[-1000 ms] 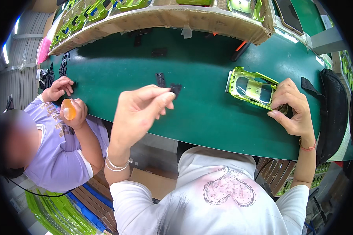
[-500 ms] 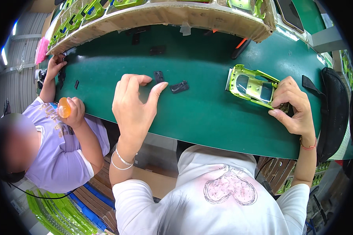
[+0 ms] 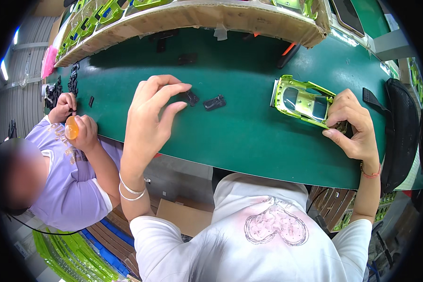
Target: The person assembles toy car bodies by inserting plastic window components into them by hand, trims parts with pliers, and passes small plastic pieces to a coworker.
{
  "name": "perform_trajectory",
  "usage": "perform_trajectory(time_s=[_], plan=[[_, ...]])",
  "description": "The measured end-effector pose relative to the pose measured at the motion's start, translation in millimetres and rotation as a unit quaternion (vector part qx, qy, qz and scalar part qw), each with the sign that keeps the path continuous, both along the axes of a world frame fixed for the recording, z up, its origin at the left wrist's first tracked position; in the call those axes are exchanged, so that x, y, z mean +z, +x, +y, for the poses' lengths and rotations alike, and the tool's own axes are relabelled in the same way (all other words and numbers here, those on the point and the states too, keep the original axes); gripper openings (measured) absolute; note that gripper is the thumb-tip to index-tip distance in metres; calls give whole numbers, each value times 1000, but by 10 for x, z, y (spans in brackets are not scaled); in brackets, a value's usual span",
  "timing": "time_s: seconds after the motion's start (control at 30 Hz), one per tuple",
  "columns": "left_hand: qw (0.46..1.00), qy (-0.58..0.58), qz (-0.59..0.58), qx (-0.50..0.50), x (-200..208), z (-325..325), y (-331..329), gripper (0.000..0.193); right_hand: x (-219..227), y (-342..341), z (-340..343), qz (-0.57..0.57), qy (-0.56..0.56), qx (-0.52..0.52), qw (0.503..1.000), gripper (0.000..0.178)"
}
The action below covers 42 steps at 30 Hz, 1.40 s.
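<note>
My right hand grips the rear end of a shiny lime-green toy car body shell, thumb below and fingers over it, at the right of the table. Two windows show in the shell, and its far end points left. My left hand hovers left of centre with thumb and forefinger apart and nothing between them. Close to its fingertips lies a small black plastic part, lying at a slant. Just right of that is a second black plastic part, flat on the table.
Along the far side of the green table, a cardboard tray holds more green shells. An orange-and-black handled tool lies before it. A black pouch sits far right. At left, a co-worker holds an orange-handled tool near black parts.
My left hand has drawn left, away from the two black parts, and the nearer part has turned slightly. My right hand keeps the shell in place. The co-worker's far hand has come down toward their body.
</note>
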<state>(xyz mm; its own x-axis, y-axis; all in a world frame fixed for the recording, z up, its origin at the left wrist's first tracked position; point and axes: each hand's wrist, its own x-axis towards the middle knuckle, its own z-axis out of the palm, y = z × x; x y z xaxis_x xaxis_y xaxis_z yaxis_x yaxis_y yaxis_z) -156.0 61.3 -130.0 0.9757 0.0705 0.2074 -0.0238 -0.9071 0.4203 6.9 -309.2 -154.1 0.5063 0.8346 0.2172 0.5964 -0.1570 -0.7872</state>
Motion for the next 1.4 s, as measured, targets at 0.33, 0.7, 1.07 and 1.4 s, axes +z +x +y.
perform_trajectory(time_s=[0.33, 0.7, 1.07, 1.4], plan=[[948, -266, 127, 117, -26, -43, -28, 22, -19, 13, -21, 2, 1, 5, 1000, 18], [822, -523, 175, 144, 113, -79, -94, 21, -20, -6, -20, 7, -1, -1, 1000, 18], [809, -554, 166, 105, 132, -107, -24, 23, -14, 4, -35, 5, -4, 2, 1000, 19], [962, -215, -7, 170, -31, -159, -11, 10, -7, 10, -4, 3, 9, 7, 1000, 21]])
